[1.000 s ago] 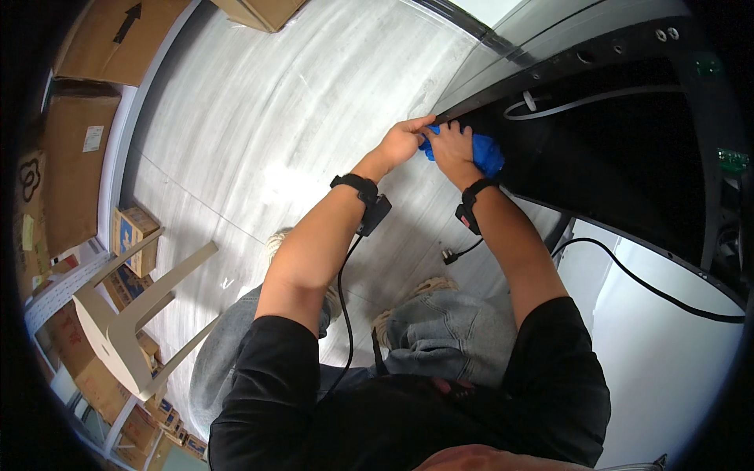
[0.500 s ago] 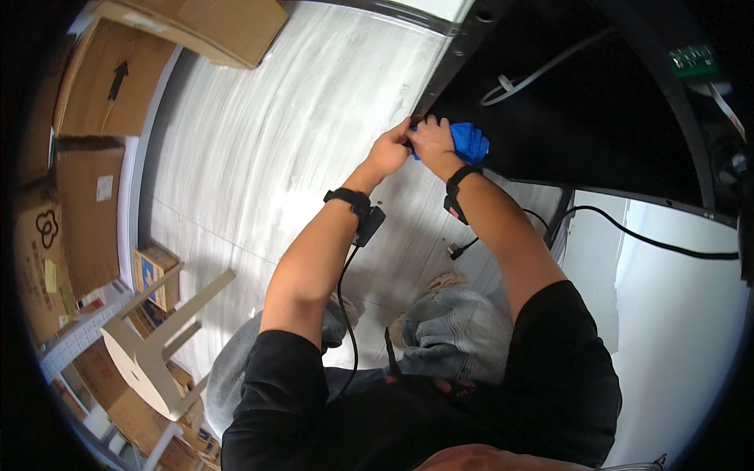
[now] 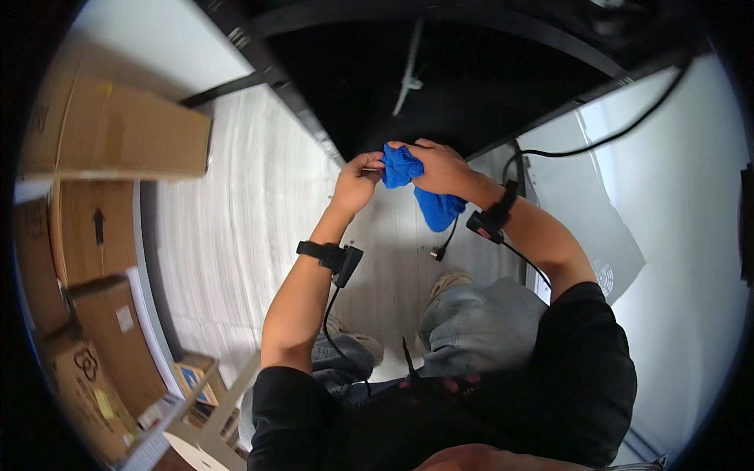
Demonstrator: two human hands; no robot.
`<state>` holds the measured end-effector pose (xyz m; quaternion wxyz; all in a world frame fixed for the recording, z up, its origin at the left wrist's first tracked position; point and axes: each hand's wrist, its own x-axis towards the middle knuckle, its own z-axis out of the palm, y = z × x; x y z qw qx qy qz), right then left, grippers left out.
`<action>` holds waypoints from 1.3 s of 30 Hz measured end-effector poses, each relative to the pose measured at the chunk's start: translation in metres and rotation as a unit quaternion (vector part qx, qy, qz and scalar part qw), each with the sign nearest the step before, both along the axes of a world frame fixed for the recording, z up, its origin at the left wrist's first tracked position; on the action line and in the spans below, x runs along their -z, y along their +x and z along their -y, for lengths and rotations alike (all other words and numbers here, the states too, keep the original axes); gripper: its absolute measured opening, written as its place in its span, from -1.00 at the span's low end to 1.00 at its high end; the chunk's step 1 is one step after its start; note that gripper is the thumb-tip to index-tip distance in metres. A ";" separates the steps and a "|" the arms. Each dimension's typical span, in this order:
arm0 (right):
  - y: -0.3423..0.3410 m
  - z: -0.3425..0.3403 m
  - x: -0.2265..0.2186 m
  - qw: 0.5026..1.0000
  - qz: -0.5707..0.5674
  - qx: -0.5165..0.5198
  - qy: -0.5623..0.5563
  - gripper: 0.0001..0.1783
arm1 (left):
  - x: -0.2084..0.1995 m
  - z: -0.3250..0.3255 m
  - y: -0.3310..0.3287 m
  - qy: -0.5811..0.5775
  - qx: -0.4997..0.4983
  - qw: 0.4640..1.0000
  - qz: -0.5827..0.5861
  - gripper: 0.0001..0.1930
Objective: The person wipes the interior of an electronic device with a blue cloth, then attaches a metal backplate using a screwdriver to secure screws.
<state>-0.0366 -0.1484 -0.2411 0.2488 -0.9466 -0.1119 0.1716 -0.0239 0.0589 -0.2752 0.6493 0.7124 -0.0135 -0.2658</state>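
A crumpled blue cloth (image 3: 402, 166) is bunched between my two hands, with a loose end hanging below my right palm. My right hand (image 3: 444, 169) is closed around it from the right side. At its left edge, my left hand (image 3: 357, 187) pinches the cloth with thumb and fingertips. Both hands are just in front of the lower corner of a large black cabinet or frame (image 3: 345, 74). Inside that dark opening hangs a pale cable tie (image 3: 409, 78).
Cardboard boxes (image 3: 129, 129) stack up along the left. A beige stool (image 3: 206, 443) stands at lower left. On the right, a black cable (image 3: 605, 143) runs beside a white panel (image 3: 581, 196). A small plug (image 3: 438, 253) hangs over the grey floor (image 3: 243, 204).
The view has swung to the right and the cabinet now spans the top. The cloth has come out from under my right hand into both hands, with its loose end hanging down.
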 end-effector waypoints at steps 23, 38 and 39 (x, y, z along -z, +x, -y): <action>-0.083 0.142 -0.209 0.829 0.550 0.095 -0.029 -0.11 | -0.213 0.180 -0.005 -0.283 0.108 0.932 0.197 -0.54; -0.072 0.141 -0.179 0.852 0.515 0.082 -0.039 -0.10 | -0.212 0.174 -0.004 -0.320 0.150 0.921 0.162 -0.47; -0.070 0.143 -0.182 0.846 0.526 0.078 -0.040 -0.09 | -0.210 0.173 -0.002 -0.319 0.150 0.922 0.163 -0.47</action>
